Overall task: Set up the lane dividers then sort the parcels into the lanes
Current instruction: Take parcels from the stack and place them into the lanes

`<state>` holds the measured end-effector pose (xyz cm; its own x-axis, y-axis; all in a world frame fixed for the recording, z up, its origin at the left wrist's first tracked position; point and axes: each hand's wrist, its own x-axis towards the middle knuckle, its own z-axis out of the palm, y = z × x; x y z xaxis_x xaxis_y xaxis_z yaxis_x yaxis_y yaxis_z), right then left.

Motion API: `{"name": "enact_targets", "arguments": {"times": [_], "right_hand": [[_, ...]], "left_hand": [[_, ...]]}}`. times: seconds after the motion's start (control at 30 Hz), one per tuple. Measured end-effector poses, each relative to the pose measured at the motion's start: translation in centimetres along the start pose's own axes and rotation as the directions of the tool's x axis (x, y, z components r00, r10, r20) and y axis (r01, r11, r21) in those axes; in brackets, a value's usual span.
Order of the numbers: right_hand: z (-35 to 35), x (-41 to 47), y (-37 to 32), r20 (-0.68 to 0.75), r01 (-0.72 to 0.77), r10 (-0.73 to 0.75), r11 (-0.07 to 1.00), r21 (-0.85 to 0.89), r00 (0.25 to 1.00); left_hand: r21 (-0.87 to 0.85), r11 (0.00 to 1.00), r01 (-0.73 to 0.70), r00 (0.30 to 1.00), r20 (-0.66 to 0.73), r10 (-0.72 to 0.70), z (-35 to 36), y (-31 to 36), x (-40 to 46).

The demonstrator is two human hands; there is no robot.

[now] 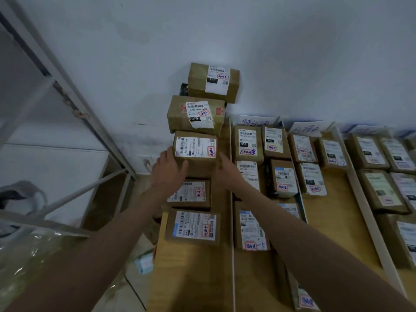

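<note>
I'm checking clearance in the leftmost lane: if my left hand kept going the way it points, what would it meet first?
The left hand is already touching the parcel it holds. Just past it lies the parcel marked 070, likely the first thing met, though depth is unclear.
</note>
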<state>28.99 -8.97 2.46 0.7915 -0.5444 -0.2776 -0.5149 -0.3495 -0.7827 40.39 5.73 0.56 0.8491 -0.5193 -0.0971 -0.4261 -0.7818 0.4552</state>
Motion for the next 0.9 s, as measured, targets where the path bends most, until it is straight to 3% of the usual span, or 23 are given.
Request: {"name": "enact_targets", "arguments": {"times": [0.17,0.33,0.5,0.57,0.73,0.9], "right_hand": [[0.7,0.2,0.3,0.027,-0.091,0.087,0.978,0.190,0.996],[0.7,-1.9,0.6,-0.056,-0.127,0.151,0.945,0.301,0.987],[0.2,-5.0,-0.3,0.099,-0.268,0.263,0.750,0.605,0.960],[-0.2,-6.3,-0.2,0.141,-0.314,0.289,0.742,0.593,0.947],[-2.2,-9.1,0.8,0.086,-0.343,0.346,0.807,0.481,0.934],[-4.3,-12.5,2.4,0.175,-0.360,0.315,0.801,0.479,0.933]], "left_hand": [[-0.281,0.959,0.035,0.999,0.001,-0.036,0.7,0.8,-0.6],[-0.402,0.915,0.040,0.997,-0.046,-0.064,-0.4,1.4,-1.5],[-0.411,0.912,-0.004,0.996,-0.087,-0.034,-1.9,1.6,-2.2],[-0.385,0.923,-0.023,0.998,-0.065,-0.003,-2.4,1.7,-2.5],[-0.351,0.935,-0.051,0.996,0.051,0.073,-3.1,2.6,-3.7],[-0.370,0.924,-0.101,0.978,0.132,0.160,-2.9,4.8,-5.8]]}}
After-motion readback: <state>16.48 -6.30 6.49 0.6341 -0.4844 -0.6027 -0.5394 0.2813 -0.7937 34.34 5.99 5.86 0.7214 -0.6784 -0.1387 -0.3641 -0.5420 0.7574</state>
